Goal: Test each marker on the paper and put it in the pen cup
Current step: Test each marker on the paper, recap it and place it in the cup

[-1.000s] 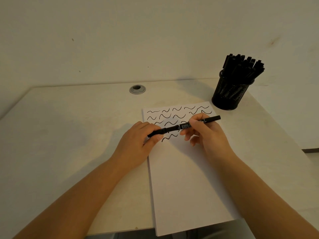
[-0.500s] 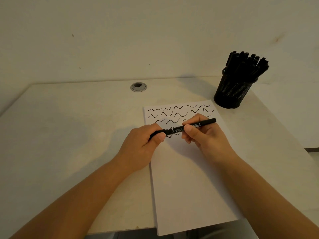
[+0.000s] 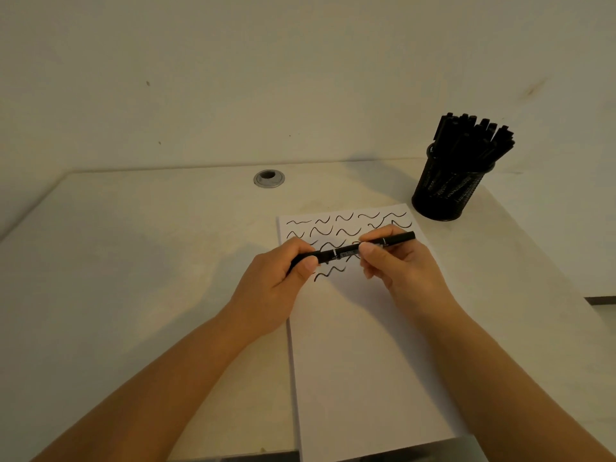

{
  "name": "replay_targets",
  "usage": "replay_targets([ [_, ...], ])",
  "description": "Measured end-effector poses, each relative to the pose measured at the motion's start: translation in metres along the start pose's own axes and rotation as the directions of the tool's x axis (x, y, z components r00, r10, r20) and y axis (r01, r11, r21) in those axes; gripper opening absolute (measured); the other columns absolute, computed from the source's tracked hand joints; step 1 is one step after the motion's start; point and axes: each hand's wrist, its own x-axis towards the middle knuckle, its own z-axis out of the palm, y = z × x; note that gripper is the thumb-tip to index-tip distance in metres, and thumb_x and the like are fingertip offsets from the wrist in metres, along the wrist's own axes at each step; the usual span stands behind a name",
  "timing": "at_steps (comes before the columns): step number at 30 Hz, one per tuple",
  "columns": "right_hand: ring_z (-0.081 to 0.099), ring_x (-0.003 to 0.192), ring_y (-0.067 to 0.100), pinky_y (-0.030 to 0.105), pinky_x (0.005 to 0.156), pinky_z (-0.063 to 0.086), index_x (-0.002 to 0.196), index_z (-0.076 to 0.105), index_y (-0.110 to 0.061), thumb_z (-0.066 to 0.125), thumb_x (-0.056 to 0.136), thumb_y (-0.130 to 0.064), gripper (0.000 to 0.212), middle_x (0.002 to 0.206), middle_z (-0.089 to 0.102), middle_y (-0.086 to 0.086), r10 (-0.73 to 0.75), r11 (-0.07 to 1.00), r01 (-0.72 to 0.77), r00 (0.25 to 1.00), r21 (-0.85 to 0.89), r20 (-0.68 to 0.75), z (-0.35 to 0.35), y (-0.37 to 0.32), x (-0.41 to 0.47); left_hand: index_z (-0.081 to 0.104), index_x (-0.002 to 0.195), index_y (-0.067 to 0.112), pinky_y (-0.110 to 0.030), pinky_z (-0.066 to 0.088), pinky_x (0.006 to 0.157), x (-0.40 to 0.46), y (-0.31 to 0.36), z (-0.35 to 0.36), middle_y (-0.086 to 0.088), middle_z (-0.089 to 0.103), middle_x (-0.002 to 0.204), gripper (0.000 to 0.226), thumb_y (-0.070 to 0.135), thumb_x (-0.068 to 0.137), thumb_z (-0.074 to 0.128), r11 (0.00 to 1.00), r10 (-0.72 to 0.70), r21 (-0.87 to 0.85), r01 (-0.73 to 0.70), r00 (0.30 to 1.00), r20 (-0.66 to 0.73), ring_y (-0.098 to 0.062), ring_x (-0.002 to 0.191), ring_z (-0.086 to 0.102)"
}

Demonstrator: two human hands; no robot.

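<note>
Over the paper (image 3: 366, 361), both hands' fingers (image 3: 308, 263) pinch a marker (image 3: 346, 252), hiding some squiggles; a full cup (image 3: 446, 191) stands beyond on the bench (image 3: 133, 261).

Pen cup (image 3: 446, 195) behind-right of paper (image 3: 366, 361); marker (image 3: 346, 253) over paper.

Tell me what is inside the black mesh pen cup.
The pen cup is packed with black markers, their capped ends sticking up past the rim. Their lower parts and the cup's bottom are hidden behind the mesh.
</note>
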Motion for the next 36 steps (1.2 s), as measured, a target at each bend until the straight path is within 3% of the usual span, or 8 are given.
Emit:
replay_targets([
  [3,0.055,0.058,0.009,0.022,0.057,0.046,0.07,0.066,-0.02,0.059,0.083,-0.003,0.022,0.061,0.061,-0.004,0.045,0.998,-0.044,0.999,0.036,-0.031,-0.016,-0.011,0.003,0.048,0.081,0.031,-0.013,0.027,0.046,0.004,0.002,-0.006,0.018,0.051,0.055,0.01,0.031,0.088,0.041,0.999,0.02,0.036,-0.018,0.999,-0.041,-0.005,0.046,0.039],
  [5,0.054,0.057,0.005,0.016,0.057,0.047,0.066,0.067,-0.024,0.065,0.08,-0.008,0.021,0.06,0.062,-0.008,0.039,0.973,-0.033,0.999,-0.229,0.024,-0.027,-0.02,0.007,0.046,0.079,0.034,-0.015,0.03,0.047,0.011,0.008,-0.009,0.02,0.054,0.059,0.008,0.032,0.087,0.043,0.996,0.036,0.082,-0.03,0.997,-0.069,-0.007,0.049,0.043],
  [8,0.057,0.063,0.001,0.015,0.063,0.047,0.072,0.067,-0.03,0.069,0.079,-0.02,0.013,0.068,0.065,-0.013,-0.015,0.78,0.073,0.995,-0.622,0.098,-0.037,-0.036,0.012,0.047,0.081,0.035,-0.023,0.039,0.054,0.03,0.029,-0.009,0.019,0.058,0.067,0.004,0.037,0.084,0.046,0.99,0.051,0.134,-0.04,0.996,-0.079,-0.009,0.059,0.049],
  [14,0.06,0.076,0.014,0.033,0.067,0.049,0.096,0.065,-0.019,0.055,0.087,-0.033,0.019,0.085,0.066,-0.005,-0.241,0.267,0.424,0.899,-0.865,0.366,-0.048,-0.064,0.014,0.052,0.083,0.028,-0.034,0.05,0.065,0.077,0.088,0.016,0.011,0.06,0.073,0.016,0.044,0.082,0.049,0.927,0.221,0.309,-0.214,0.975,0.012,-0.007,0.071,0.057],
  [19,0.053,0.063,0.006,0.022,0.06,0.045,0.076,0.064,-0.014,0.062,0.085,-0.02,0.01,0.069,0.059,-0.007,-0.352,0.476,0.41,0.9,-0.778,0.258,-0.085,-0.077,0.025,0.054,0.095,0.026,-0.025,0.048,0.069,0.109,0.109,0.054,0.012,0.06,0.08,0.026,0.049,0.083,0.051,0.918,0.337,0.234,-0.32,0.941,-0.032,-0.005,0.078,0.055],
  [22,0.06,0.066,0.004,0.018,0.062,0.047,0.081,0.065,-0.025,0.064,0.083,-0.02,0.005,0.074,0.065,-0.011,-0.358,0.657,0.266,0.934,-0.706,0.018,-0.117,-0.08,0.037,0.045,0.111,0.035,-0.014,0.044,0.076,0.132,0.098,0.077,0.016,0.058,0.1,0.032,0.044,0.082,0.057,0.967,0.251,0.065,-0.246,0.964,-0.085,0.0,0.095,0.054],
  [25,0.06,0.067,0.0,0.018,0.067,0.048,0.085,0.059,-0.04,0.065,0.083,-0.016,0.024,0.076,0.065,-0.014,-0.369,0.803,0.194,0.905,-0.563,-0.214,-0.147,-0.082,0.05,0.036,0.122,0.036,-0.017,0.041,0.088,0.155,0.074,0.101,0.016,0.044,0.122,0.056,0.039,0.077,0.068,0.997,0.075,0.007,-0.075,0.994,-0.085,0.008,0.108,0.044],
  [36,0.063,0.078,0.012,0.043,0.078,0.053,0.111,0.041,-0.044,0.064,0.083,-0.018,0.044,0.085,0.068,-0.007,-0.465,0.86,0.25,0.745,-0.446,-0.479,-0.183,-0.093,0.077,0.006,0.141,0.039,-0.039,0.035,0.108,0.196,0.044,0.154,0.014,0.025,0.147,0.112,0.039,0.059,0.082,0.978,-0.104,-0.18,0.102,0.995,-0.003,-0.006,0.131,0.034],
])
